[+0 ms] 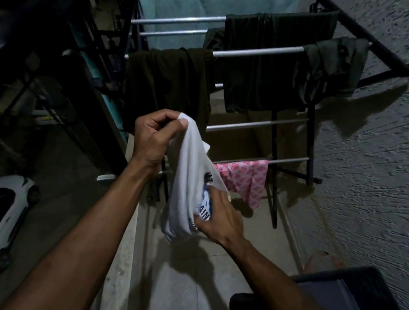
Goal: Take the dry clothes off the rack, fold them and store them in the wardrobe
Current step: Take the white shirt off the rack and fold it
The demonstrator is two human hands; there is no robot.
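Both hands, left (153, 135) and right (221, 220), grip a white shirt (188, 179) over the tiled balcony floor (182, 287) beside a textured wall (388, 160).

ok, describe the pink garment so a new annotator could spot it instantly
Find the drying rack against the textured wall. Go down to its lowest silver rail, just right of the white shirt held in both hands. The pink garment hangs there, the only patterned piece, pink with pale shapes; the others are dark or plain teal.

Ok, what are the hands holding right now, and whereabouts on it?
A white shirt. The left hand pinches its top edge; the right hand grips it lower down, by the blue print.
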